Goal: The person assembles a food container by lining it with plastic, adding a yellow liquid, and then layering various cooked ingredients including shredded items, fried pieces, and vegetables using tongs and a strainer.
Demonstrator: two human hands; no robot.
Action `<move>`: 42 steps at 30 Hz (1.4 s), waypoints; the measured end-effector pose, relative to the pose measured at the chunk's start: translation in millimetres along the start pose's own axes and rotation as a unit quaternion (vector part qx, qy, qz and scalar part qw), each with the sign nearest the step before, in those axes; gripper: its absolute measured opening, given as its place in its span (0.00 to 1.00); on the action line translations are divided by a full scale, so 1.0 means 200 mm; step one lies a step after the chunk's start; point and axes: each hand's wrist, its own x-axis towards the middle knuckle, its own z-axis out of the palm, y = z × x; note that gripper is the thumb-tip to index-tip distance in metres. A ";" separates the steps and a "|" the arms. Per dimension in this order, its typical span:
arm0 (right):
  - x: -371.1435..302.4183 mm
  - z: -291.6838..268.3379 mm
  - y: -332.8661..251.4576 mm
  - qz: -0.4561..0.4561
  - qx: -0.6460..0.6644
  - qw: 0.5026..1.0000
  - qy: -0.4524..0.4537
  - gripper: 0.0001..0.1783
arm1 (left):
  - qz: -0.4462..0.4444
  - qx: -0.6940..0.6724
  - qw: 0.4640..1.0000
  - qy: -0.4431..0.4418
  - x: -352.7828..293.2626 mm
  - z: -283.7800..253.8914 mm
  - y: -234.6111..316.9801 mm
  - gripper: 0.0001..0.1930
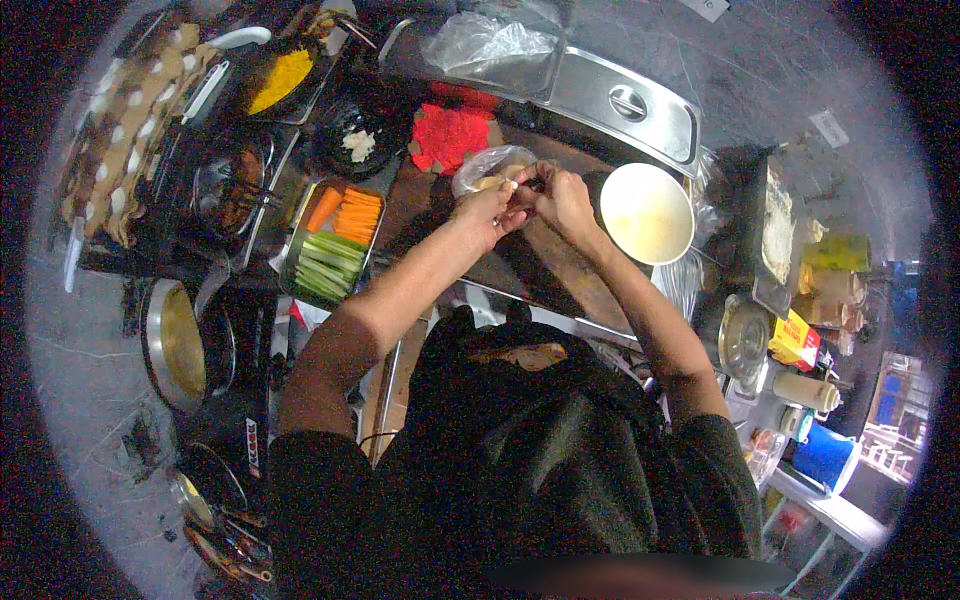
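"Checking the left hand [488,212] and right hand [565,200]: grip status?"

"Both curl inward, close together; what, if anything, they grip cannot be told."

"Position of the clear plastic bag [488,163]?"

"Just beyond the hands, left of the white bowl [640,181]."

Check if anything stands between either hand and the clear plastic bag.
Nothing visible does: left hand and right hand are at the near side of the clear plastic bag; contact is unclear. The white bowl stands to their right.
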 end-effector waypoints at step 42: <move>0.20 -0.06 0.07 0.317 0.262 0.881 -0.236 0.16 | 0.565 0.599 0.561 0.082 0.04 -0.07 0.06 0.05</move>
